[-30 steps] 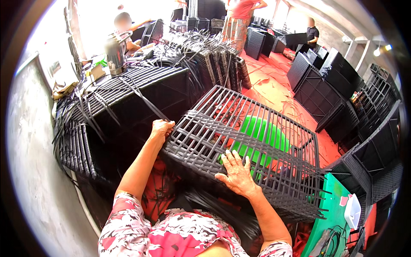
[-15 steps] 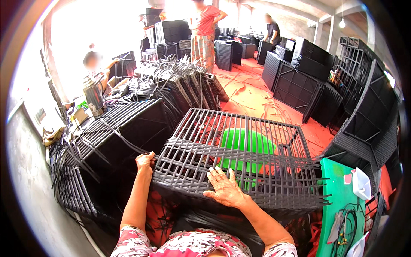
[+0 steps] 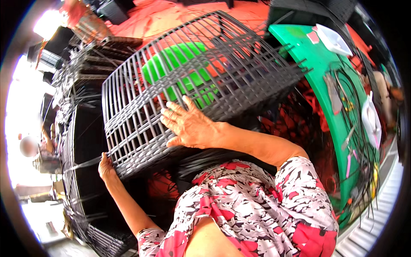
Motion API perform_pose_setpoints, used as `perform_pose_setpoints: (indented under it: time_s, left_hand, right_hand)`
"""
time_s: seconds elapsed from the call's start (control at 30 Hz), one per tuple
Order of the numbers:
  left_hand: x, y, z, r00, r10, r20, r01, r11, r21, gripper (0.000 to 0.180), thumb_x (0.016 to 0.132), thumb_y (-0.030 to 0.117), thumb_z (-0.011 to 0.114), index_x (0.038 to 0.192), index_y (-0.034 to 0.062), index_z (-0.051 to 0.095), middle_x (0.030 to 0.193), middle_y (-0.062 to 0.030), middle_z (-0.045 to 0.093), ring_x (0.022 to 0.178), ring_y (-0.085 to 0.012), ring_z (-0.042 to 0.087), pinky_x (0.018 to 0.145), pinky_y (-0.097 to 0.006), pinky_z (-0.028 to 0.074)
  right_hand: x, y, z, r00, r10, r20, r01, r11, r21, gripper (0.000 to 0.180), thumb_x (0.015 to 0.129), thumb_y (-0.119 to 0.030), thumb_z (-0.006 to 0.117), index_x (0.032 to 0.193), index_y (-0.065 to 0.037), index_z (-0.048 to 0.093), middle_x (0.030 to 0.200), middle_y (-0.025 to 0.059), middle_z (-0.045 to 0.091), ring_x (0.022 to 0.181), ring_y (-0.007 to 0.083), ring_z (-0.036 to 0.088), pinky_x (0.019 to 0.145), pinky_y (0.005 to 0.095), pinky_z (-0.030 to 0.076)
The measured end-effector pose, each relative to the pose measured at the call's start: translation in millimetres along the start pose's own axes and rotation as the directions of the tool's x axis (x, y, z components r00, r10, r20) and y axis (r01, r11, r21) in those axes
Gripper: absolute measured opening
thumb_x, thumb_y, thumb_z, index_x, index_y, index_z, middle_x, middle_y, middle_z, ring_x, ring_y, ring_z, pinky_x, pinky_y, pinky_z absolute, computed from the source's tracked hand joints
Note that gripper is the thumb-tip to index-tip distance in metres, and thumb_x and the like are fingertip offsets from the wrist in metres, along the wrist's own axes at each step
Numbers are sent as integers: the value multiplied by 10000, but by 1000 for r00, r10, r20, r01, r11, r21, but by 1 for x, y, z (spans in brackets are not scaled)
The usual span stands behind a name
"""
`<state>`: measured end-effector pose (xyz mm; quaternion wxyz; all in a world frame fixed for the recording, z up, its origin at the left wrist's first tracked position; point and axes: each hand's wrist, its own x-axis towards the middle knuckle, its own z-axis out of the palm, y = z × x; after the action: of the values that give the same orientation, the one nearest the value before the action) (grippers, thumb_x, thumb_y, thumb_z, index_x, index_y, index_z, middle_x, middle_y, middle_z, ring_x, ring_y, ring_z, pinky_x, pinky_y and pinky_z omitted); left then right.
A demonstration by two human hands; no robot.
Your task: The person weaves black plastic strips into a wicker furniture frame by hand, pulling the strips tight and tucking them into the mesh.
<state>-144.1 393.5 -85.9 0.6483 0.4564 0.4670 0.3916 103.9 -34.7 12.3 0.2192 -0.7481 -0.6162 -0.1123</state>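
Observation:
In front of me lies a black frame [image 3: 141, 88] strung with bars and partly woven with plastic wicker strips. Dense weave fills its near edge, and a second woven band crosses the middle. My right hand [image 3: 190, 126] rests on the near woven edge, palm down with fingers spread. At the frame's left corner my left hand [image 3: 106, 168] is closed, pinching a dark wicker strip [image 3: 85, 163] that trails off to the left. Loose strip ends stick out past the frame's right side. Through the bars shows a bright green object [image 3: 173, 64].
A green board [image 3: 319, 81] on the right bears white trays [image 3: 333, 40], tangled black strips and small tools. Stacked black frames with loose strips [image 3: 81, 77] stand to the left. Red sheeting [image 3: 158, 17] covers the floor beyond. A blurred person [image 3: 32, 147] is at far left.
My view has tilted and swung, so the frame appears slanted and further up. The left hand stays at the frame's left corner with the strip; the right stays spread on the woven edge.

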Motion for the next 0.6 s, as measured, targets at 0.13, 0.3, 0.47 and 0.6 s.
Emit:
perform_pose_setpoints:
  time_s: [0.13,0.3,0.47,0.6]
  left_hand:
    - [-26,13,27,1000,4,-18,-3,998,55,201,753,228,734,753,74,606,649,14,552,567,-93,490,559,-209,392]
    - [-33,18,20,999,-17,-27,19,997,70,216,743,235,744,764,61,618,663,11,543,599,-96,495,584,-210,403]
    - [-42,23,21,1000,-8,12,7,998,65,212,751,224,737,751,61,603,663,2,544,603,-99,501,591,-219,418]
    - [-40,23,20,1000,16,-26,-14,997,73,206,755,213,734,777,55,604,659,9,538,585,-89,487,561,-203,409]
  right_hand:
    - [-40,37,-28,972,201,-122,-213,972,-97,586,857,-509,437,1125,0,549,1180,144,541,1182,288,434,998,535,235]
    - [-78,87,-58,892,360,-272,-427,869,-249,522,864,-479,452,1035,-6,591,1089,124,589,1117,274,475,968,523,256]
    - [-93,125,-74,831,412,-373,-526,800,-288,462,865,-433,487,998,-3,590,1060,116,580,1070,265,485,945,478,286]
    - [-93,126,-75,818,474,-326,-559,790,-251,408,838,-368,563,1004,3,592,1089,111,567,1043,257,498,914,442,331]
